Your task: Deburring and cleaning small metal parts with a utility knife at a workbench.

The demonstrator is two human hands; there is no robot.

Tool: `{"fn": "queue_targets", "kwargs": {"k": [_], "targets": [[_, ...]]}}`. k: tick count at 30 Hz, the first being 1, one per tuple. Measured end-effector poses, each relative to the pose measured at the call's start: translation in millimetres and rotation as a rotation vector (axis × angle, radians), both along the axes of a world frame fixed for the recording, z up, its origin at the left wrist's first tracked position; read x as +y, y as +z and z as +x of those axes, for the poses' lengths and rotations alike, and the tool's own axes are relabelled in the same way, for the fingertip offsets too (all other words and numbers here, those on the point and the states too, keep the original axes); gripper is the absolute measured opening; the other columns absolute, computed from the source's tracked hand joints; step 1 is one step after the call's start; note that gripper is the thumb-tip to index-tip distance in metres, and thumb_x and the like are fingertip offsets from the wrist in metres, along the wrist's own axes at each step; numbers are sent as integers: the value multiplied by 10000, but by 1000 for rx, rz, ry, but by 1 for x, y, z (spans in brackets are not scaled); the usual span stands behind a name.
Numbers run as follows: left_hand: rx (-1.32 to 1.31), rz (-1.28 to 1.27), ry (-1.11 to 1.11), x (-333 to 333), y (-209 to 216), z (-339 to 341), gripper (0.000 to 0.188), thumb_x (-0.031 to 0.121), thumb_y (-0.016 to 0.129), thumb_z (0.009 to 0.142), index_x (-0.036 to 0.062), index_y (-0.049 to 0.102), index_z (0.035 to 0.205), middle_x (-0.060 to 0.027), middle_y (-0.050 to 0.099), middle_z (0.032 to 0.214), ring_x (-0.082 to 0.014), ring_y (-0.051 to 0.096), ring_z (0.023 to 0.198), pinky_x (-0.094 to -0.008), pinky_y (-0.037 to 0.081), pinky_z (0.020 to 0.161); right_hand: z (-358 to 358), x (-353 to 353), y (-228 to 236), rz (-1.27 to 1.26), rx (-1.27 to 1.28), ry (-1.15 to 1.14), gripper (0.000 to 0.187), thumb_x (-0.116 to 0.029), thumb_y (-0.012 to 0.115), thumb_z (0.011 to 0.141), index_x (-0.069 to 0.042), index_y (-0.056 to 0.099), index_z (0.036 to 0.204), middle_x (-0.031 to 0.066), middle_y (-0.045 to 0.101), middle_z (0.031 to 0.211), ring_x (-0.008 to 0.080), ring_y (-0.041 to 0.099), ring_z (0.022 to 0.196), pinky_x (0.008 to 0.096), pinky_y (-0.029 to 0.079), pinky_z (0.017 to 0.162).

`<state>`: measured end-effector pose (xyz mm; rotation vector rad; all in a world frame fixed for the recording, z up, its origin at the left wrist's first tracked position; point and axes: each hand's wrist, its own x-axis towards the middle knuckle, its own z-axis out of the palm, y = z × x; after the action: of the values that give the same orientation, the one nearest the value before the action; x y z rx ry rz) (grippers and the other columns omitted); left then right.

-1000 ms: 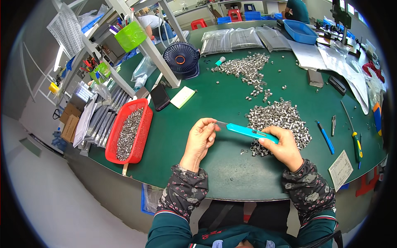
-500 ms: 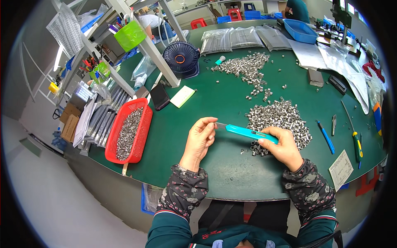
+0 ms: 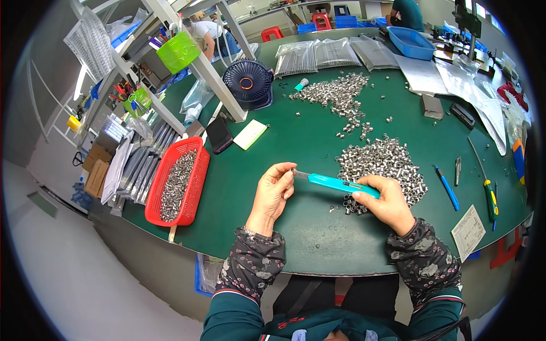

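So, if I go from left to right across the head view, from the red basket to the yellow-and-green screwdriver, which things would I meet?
Red basket → dark phone → pale notepad → teal knife → blue pen-like tool → yellow-and-green screwdriver.

Left hand (image 3: pixel 274 194): fingertips pinched around a small metal piece (image 3: pixel 293 171)
Right hand (image 3: pixel 388 203): grips a turquoise utility knife (image 3: pixel 335 183), blade (image 3: pixel 301 175) at that piece
Metal rings (image 3: pixel 387 167): heaped loose on the green table (image 3: pixel 330 244)
Red basket (image 3: pixel 199 187): left of both hands, holding small metal parts (image 3: pixel 178 184)
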<state>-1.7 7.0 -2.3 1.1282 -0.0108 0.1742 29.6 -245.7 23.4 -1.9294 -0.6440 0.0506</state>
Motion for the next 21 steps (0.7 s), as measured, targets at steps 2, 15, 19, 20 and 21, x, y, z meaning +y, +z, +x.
{"fn": "queue_targets", "kwargs": {"k": [2, 15, 19, 20, 21], "targets": [[8, 4, -4, -1, 0, 1, 173, 76, 587, 838, 15, 578, 1000, 5, 525, 780, -33, 383, 541, -162, 316, 449, 0, 0, 0, -12, -3, 2, 246, -220, 664, 729, -22, 635, 871, 95, 621, 670, 172, 604, 586, 288, 461, 557], [31, -17, -68, -2, 0, -2, 203, 139, 551, 873, -2, 583, 1016, 28, 452, 693, -43, 378, 555, -167, 311, 445, 1, 0, 0, -13, -7, 5, 248, -224, 667, 715, -24, 636, 858, 105, 624, 691, 202, 612, 603, 302, 465, 566], [39, -37, -91, 0, -2, -3, 221, 160, 548, 876, -4, 586, 1019, 11, 477, 733, -46, 400, 565, -164, 317, 445, 0, 0, -3, -19, -124, -39, 246, -221, 662, 714, -26, 637, 863, 110, 618, 721, 220, 610, 633, 310, 466, 586], [40, -37, -92, 1, -2, -2, 221, 160, 548, 876, -4, 586, 1019, 11, 477, 733, -46, 400, 565, -164, 317, 445, 0, 0, -4, -20, -123, -40, 246, -221, 662, 714, -26, 637, 863, 110, 618, 721, 220, 610, 633, 310, 466, 586], [49, -56, -106, 1, -3, -2, 217, 156, 536, 882, -7, 578, 1018, 0, 483, 749, -51, 407, 573, -166, 319, 445, 0, 0, -6, -28, -218, -51, 250, -212, 663, 715, -19, 631, 871, 116, 612, 738, 229, 604, 645, 313, 464, 595]]}}
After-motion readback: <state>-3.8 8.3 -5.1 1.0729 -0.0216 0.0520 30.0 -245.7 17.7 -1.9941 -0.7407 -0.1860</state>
